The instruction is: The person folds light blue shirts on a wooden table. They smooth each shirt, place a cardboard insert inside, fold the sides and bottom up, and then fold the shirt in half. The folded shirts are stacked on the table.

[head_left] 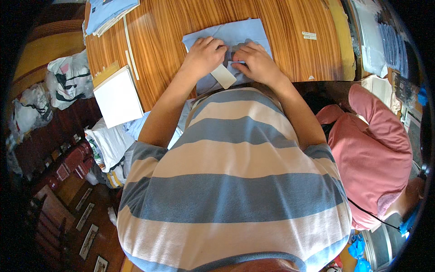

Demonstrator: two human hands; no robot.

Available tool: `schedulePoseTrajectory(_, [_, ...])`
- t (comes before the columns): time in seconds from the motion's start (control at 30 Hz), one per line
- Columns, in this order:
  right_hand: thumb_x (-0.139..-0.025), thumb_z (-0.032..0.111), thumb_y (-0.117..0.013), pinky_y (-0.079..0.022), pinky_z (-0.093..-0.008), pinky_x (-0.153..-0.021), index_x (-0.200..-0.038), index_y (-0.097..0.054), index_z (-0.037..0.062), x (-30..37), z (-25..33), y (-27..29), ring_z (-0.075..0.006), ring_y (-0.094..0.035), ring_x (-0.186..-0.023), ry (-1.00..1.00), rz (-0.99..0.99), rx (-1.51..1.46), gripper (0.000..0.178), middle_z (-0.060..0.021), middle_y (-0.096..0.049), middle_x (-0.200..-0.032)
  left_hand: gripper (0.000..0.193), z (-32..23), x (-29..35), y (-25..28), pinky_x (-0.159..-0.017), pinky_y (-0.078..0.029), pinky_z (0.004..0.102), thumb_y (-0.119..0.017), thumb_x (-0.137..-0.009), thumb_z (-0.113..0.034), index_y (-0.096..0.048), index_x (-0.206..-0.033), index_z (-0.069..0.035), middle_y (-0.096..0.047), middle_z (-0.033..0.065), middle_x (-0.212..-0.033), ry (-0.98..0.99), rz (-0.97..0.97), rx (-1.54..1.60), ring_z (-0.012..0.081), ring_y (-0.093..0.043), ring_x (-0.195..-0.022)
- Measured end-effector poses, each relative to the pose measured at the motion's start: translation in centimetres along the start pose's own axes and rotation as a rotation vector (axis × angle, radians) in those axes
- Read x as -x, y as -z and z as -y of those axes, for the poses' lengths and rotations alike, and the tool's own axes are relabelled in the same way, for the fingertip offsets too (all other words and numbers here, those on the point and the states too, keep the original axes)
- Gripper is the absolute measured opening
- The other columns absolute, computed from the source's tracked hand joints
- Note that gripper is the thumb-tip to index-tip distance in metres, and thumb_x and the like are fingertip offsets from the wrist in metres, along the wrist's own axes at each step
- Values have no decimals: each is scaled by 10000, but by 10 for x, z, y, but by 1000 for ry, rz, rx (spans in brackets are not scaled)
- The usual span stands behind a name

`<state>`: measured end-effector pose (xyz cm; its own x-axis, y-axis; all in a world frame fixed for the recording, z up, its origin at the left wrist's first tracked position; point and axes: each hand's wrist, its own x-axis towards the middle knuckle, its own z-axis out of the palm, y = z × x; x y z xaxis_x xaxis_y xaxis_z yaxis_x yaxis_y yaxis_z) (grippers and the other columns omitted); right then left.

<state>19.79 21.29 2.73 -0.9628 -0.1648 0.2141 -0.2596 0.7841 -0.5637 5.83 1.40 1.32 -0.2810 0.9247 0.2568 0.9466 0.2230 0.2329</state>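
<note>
Tabletop (290,50) passable rightward — garment stack (111,14) blocks far left.

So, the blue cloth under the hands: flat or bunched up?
Mostly flat: the blue cloth shows fairly straight outer edges on the table. Can't tell if it's folded; the left hand and right hand cover its middle.

"Where is the head camera?"
"On the wearer's head, at the near side of the wooden table (294,36); it faces steeply down; the striped shirt (240,195), nearer than the table, fills the middle; the wide lens reaches past both table sides."
</note>
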Motion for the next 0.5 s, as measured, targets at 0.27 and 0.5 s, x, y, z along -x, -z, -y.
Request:
schedulePoseTrajectory(0.27, [-870,240,-804,-499,-455,-961,-975,-712,78,2,6,-13,-319,-620,-1082,-63,-216,37,214,-82,-673,-1144,171,-4,-6,-1,-904,-556,430,-772,-846,-112,-731,-1004,-61,-721,70,-1059,27,-150,196,293,-672,-999])
schedulePoseTrajectory(0.5, [-831,190,-837,-493,-435,-925,-971,-717,86,1,3,-20,-291,-634,-1082,-41,-280,111,212,-52,-688,-1130,111,1,-2,6,-907,-542,436,-737,-883,-55,-714,-991,-43,-723,86,-1040,3,-103,349,312,-669,-1004])
